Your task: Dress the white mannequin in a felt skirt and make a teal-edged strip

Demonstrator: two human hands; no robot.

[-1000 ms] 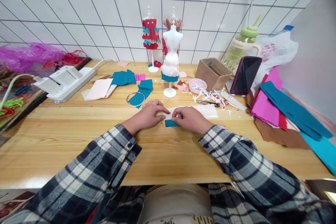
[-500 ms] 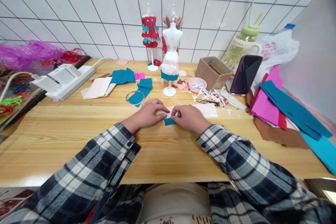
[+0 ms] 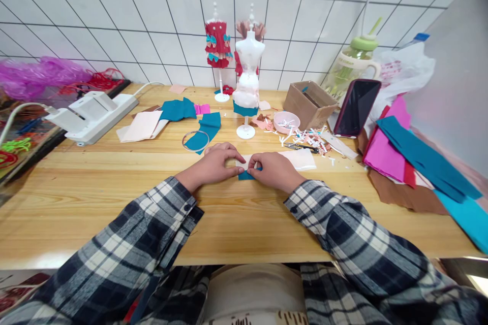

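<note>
My left hand (image 3: 213,165) and my right hand (image 3: 275,170) meet at the middle of the wooden table (image 3: 114,198), fingers curled. Between them they pinch a small teal felt piece (image 3: 246,175) together with a pale cream felt sheet (image 3: 301,158) that runs off to the right. Most of the teal piece is hidden under my right fingers. Just beyond my hands stands a white mini mannequin (image 3: 247,78) with a teal band at its hem, and beside it a red-dressed mannequin (image 3: 216,45).
A white power strip (image 3: 91,114) lies at the left. Teal and pink felt scraps (image 3: 179,110), a wire ring (image 3: 196,140), a pink bowl (image 3: 286,122), a cardboard box (image 3: 309,104), a phone (image 3: 356,107), a green-lidded bottle (image 3: 353,63) and stacked felt sheets (image 3: 412,160) surround the work spot.
My hands have stayed at the same spot; the fingers have drawn slightly closer over the teal piece, covering more of it.
</note>
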